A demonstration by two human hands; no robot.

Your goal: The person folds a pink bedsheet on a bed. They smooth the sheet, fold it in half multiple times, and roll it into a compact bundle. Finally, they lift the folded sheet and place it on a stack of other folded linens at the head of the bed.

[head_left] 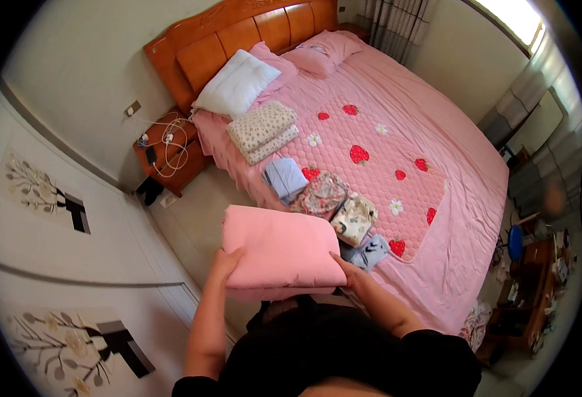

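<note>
Between my two hands is a thick folded pink quilt, held in front of my body beside the bed. My left hand grips its left edge with the thumb on top. On the opposite edge, my right hand grips it the same way; the undersides of both hands' grips are hidden. Just beyond the quilt, folded clothes lie along the near side of the bed: a light blue piece, a floral one, a cream patterned one and a grey-blue one.
The bed has a pink sheet and a quilted strawberry mat. A folded patterned quilt and a white pillow lie near the wooden headboard. A nightstand with cables stands left; white wardrobe doors are close on my left.
</note>
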